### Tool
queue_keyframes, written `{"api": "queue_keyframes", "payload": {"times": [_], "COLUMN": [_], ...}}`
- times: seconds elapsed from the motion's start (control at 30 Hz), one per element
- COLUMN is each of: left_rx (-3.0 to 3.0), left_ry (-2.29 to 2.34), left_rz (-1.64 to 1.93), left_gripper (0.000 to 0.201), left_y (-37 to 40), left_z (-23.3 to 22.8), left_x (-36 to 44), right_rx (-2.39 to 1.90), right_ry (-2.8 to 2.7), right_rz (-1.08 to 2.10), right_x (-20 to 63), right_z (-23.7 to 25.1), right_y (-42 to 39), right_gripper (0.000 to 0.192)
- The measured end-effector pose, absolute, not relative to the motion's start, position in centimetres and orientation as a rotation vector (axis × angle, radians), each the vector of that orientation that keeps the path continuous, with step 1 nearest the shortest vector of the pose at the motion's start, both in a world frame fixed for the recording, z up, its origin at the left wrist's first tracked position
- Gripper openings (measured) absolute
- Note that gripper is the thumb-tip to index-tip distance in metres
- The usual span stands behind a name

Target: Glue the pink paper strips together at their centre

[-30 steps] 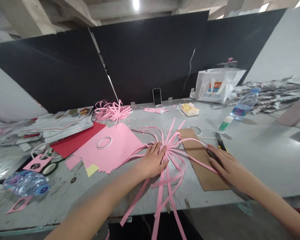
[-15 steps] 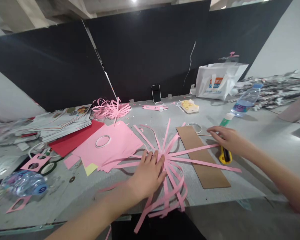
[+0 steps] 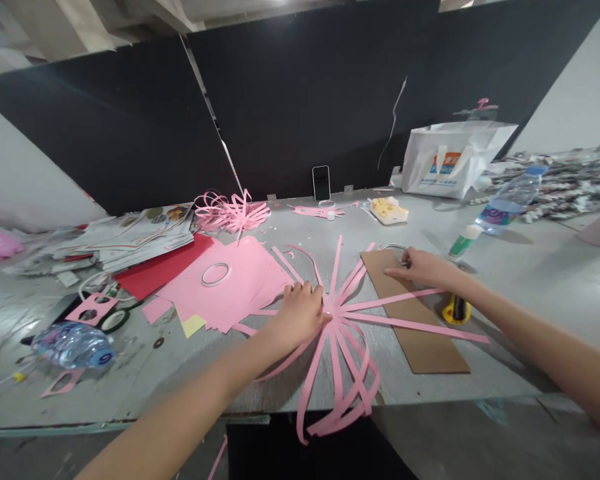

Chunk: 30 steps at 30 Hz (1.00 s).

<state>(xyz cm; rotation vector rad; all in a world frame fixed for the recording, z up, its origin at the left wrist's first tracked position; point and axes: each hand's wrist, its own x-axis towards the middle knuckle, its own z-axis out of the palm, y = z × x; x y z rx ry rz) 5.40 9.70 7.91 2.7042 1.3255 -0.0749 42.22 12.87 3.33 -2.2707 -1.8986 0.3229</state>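
Note:
A fan of pink paper strips (image 3: 341, 331) spreads from one middle point on the grey table (image 3: 510, 293), and some strips hang over the near edge. My left hand (image 3: 300, 311) presses flat on that middle point. My right hand (image 3: 422, 267) lies at the far end of a brown cardboard strip (image 3: 420, 340), fingers stretched toward a white tape ring (image 3: 391, 248), holding nothing. A yellow utility knife (image 3: 455, 310) lies just right of the cardboard, under my right forearm.
Pink sheets (image 3: 230, 283) with a tape ring (image 3: 215, 273) and a red sheet (image 3: 160, 270) lie left. Further left are magazines (image 3: 135, 237) and a water bottle (image 3: 73, 345). Behind are a pink strip bundle (image 3: 233, 212), a phone (image 3: 321, 183), a white bag (image 3: 453, 160), a glue stick (image 3: 464, 241), and a bottle (image 3: 510, 200).
My right hand moved from the cardboard's near side past the yellow knife to the far end by the tape ring. The knife now lies free. The strips have shifted under my left hand.

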Motion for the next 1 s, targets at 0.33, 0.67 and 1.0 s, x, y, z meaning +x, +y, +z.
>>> {"api": "queue_keyframes", "payload": {"times": [0.33, 0.67, 1.0], "left_rx": [2.703, 2.500, 2.621], "left_ry": [1.144, 1.427, 1.477], "left_rz": [-0.012, 0.217, 0.501], "left_gripper": [0.019, 0.013, 0.029], "left_y": [12.6, 13.0, 15.3], "left_z": [9.2, 9.2, 11.5], "left_x": [0.5, -4.4, -5.8], "right_rx": [-2.220, -2.193, -2.231], "right_ry": [-1.994, -2.024, -2.029], "right_rz": [0.299, 0.337, 0.426], "right_x": [44.3, 44.6, 44.9], "right_z": [3.0, 4.3, 4.6], "right_y": [14.3, 13.8, 14.3], "right_gripper": [0.054, 0.044, 0.042]}}
